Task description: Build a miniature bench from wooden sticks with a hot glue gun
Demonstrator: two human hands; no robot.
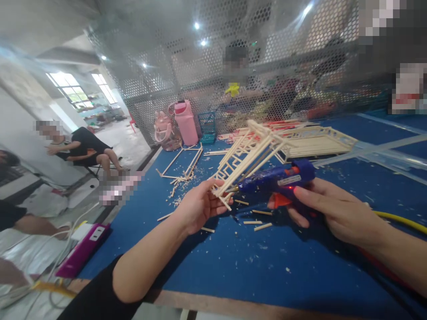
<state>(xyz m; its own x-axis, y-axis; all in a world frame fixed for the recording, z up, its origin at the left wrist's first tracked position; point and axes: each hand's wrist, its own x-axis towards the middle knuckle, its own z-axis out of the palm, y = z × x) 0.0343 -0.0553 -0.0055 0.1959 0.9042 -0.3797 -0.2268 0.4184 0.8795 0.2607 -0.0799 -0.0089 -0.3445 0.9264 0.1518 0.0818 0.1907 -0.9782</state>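
Observation:
My left hand [200,204] grips the near end of a wooden stick frame [245,155], which is tilted up off the table. Around a blue hot glue gun [276,180] with an orange trigger, my right hand [336,209] is closed, a small red light showing by the thumb. The gun's nozzle points left and meets the near corner of the frame, by my left fingers; whether it touches the wood I cannot tell. Short cut sticks [262,212] lie on the blue tabletop below.
On the blue table [233,271] are a thin stick outline [182,162], wood crumbs, another stick structure [320,140] and clear glue sticks [393,153]. Behind stand a pink bottle [186,122] and a teal basket [207,128] before a perforated screen. A purple power strip [83,251] sits at left. People sit nearby.

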